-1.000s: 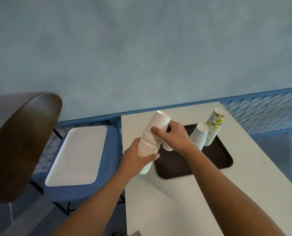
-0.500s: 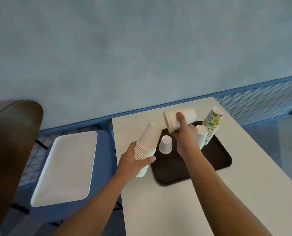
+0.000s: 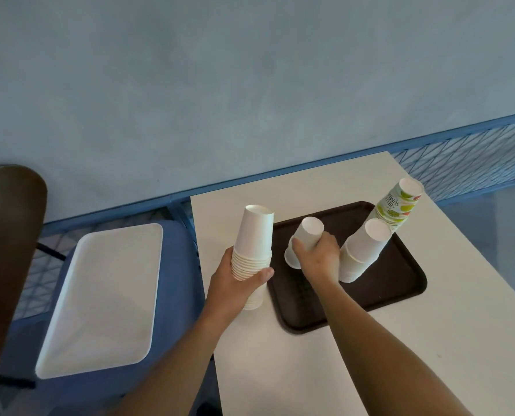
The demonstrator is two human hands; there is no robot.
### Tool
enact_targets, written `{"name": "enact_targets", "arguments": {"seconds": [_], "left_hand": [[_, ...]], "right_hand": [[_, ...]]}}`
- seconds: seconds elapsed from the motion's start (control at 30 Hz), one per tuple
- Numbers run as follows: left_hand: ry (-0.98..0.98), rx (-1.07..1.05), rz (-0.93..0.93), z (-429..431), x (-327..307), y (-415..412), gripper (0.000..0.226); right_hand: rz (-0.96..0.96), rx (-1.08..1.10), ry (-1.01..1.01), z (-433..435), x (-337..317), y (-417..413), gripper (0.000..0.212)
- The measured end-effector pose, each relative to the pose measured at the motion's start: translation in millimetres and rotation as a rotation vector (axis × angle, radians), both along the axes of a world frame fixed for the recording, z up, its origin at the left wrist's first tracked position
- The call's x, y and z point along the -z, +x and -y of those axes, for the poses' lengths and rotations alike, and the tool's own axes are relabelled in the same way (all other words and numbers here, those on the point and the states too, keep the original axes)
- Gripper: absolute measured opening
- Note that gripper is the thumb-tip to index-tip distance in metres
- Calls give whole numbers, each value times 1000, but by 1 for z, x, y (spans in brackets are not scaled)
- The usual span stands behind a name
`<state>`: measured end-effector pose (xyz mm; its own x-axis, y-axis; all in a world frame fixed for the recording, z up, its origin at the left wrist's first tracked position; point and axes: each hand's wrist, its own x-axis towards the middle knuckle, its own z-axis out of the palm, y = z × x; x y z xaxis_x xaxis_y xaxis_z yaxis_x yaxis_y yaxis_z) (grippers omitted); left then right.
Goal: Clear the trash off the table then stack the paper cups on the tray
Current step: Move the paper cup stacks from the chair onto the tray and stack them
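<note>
My left hand (image 3: 236, 282) grips a tall stack of white paper cups (image 3: 254, 241), upside down, at the table's left edge beside the dark brown tray (image 3: 394, 283). My right hand (image 3: 318, 258) is closed on a small white paper cup (image 3: 305, 237), upside down and tilted over the tray's left part. To its right on the tray stands a shorter white cup stack (image 3: 363, 250), leaning. Behind that, at the tray's far right corner, leans a stack of green-printed cups (image 3: 399, 205).
The white table (image 3: 310, 364) ends just left of my left hand. Beyond that edge a white tray (image 3: 103, 295) lies on a blue chair seat (image 3: 178, 265). A dark wooden chair back (image 3: 7, 235) is at far left. A blue mesh rail (image 3: 466, 157) runs along the wall.
My right hand set the few cups it carried onto the shorter stack on the tray, then moved left and closed on the small cup. The left hand kept holding its stack.
</note>
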<state>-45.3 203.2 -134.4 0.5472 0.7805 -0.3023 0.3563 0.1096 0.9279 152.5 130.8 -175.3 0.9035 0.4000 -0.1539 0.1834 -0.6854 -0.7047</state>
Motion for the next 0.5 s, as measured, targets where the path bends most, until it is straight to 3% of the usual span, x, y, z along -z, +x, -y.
{"name": "enact_targets", "arguments": {"seconds": [0.13,0.27,0.33,0.43,0.5], "left_hand": [[-34,3,14,-3,4,7,63],[-48,13,25,-5,7,8,62],[-54,14,37,-6,8,9,60],[-64,25,45,-5,8,9,66],[-63,56,36,-4,8,11,73]], "right_hand": [[-197,-86,-55,-7,22,-1,68],[-296,-146,-76,-5,21,-7,102],[-255,-146,-9,3,10,-11,95],[-89,-98,217,16,-20,-24,68],[-88,-125,360,20,-48,-29,56]]}}
